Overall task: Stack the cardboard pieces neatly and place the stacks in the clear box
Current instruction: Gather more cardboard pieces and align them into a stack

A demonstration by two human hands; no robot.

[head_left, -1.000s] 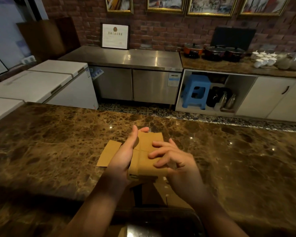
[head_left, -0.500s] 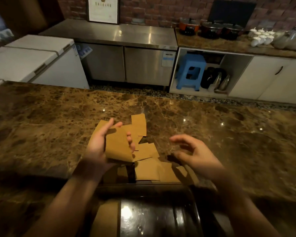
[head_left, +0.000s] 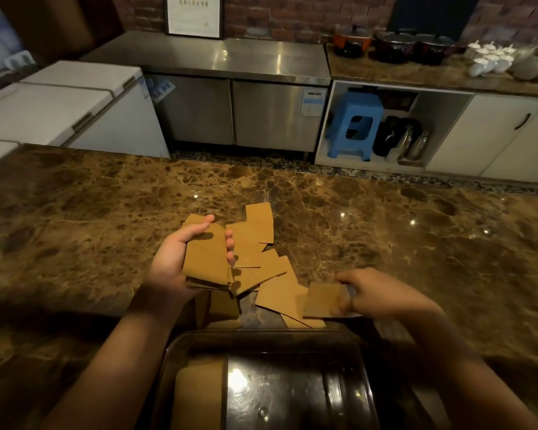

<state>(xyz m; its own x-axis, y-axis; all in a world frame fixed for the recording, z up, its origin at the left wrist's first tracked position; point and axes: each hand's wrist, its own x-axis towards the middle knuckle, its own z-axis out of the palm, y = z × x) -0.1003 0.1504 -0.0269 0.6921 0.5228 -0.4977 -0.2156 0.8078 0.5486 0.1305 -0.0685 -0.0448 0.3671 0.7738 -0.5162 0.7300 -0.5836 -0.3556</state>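
A person's two bare arms reach forward over a brown marble counter (head_left: 106, 218), seen from above.

The left hand (head_left: 180, 259) holds a small stack of cardboard pieces (head_left: 206, 262) lifted above the counter. Its grip is closed around the stack: the thumb lies across the far edge and the fingertips curl over the right edge.

The right hand (head_left: 370, 293) pinches a single cardboard piece (head_left: 322, 301) at its right edge, holding it roughly flat and low over the counter. The hand is blurred, so the exact finger positions cannot be told.

Between and beyond the two hands, loose cardboard pieces (head_left: 258, 231) lie scattered and overlapping on the counter, some partly hidden under the held stack.

At the near edge, just below the loose pieces, sits a clear box (head_left: 261, 336) with a dark rounded rim. A stack of cardboard (head_left: 196, 395) already lies inside it on the left side. The rest of its floor reflects the lights.

Behind the counter stand white chest freezers (head_left: 59, 103) at left and a steel cabinet (head_left: 230, 88) in the middle. At right, a blue plastic stool (head_left: 354, 119) is tucked into an open shelf. Pots (head_left: 395, 46) and white cups (head_left: 488, 58) sit on the far worktop against a brick wall (head_left: 277, 13).
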